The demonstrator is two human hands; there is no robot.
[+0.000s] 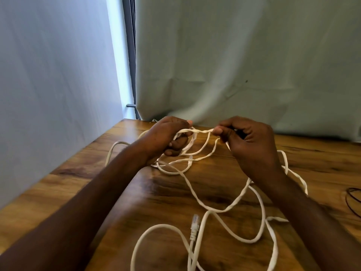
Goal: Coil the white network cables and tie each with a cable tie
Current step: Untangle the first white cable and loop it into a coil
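Note:
White network cable [197, 194] sprawls in loose tangled loops over the wooden table [78, 169]. My left hand [168, 136] grips a small bundle of cable loops above the table's far side. My right hand [252, 141] pinches a strand of the same cable between thumb and fingers; a short stretch of it [197, 131] runs taut between both hands. A clear plug [195, 223] on a cable end lies near the front middle, and another small plug [190, 160] rests below my left hand. No cable tie is visible.
A pale curtain [244, 65] hangs right behind the table's far edge. A white wall [54, 75] runs along the left edge. A thin dark wire loop [353, 198] lies at the far right of the table.

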